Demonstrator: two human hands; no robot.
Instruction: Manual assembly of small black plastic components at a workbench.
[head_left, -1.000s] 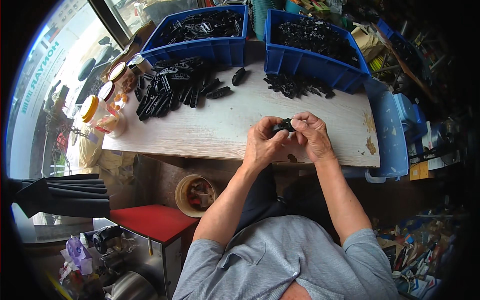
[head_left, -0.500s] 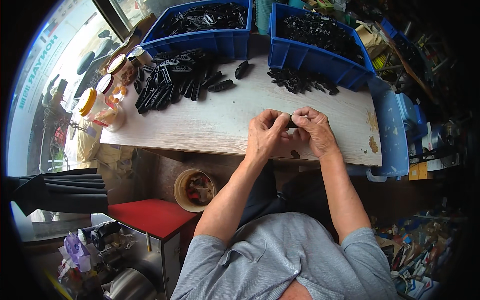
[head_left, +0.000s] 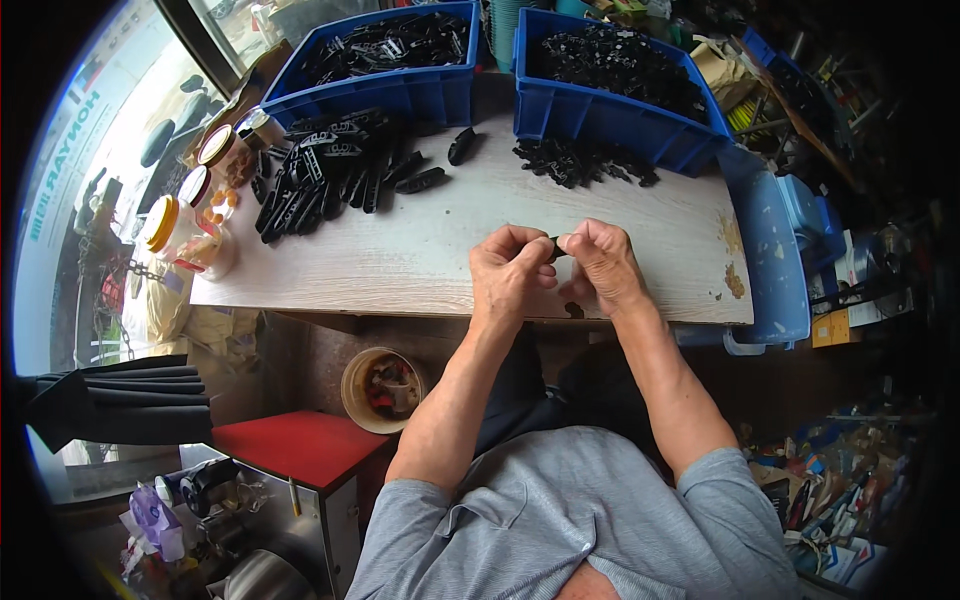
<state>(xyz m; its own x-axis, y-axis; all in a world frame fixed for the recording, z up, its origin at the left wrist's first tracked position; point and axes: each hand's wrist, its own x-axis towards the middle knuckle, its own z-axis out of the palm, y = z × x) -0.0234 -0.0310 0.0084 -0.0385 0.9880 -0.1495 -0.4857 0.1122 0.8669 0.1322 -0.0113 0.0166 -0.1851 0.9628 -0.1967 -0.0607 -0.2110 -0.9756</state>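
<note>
Above the front of the pale wooden table (head_left: 440, 240), both my hands meet around a small black part (head_left: 557, 246), mostly covered by the fingers. My left hand (head_left: 508, 268) pinches it between thumb and curled fingers. From the other side my right hand (head_left: 604, 262) closes thumb and fingertips on it. Farther back lies a pile of long black plastic pieces (head_left: 318, 172), with a single piece (head_left: 461, 146) apart from it. To the right is a heap of small black clips (head_left: 580, 163).
Two blue bins of black parts, one left (head_left: 370, 95) and one right (head_left: 620, 122), stand along the back. Lidded jars (head_left: 185, 235) line the left edge. A bucket (head_left: 352, 392) and a red-topped cabinet (head_left: 295, 448) stand below; a light-blue tub (head_left: 775, 270) adjoins the right end.
The whole view has shifted slightly, so the table and bins sit a little farther left. My hands stay together on the black part; the right fingers have changed position slightly.
</note>
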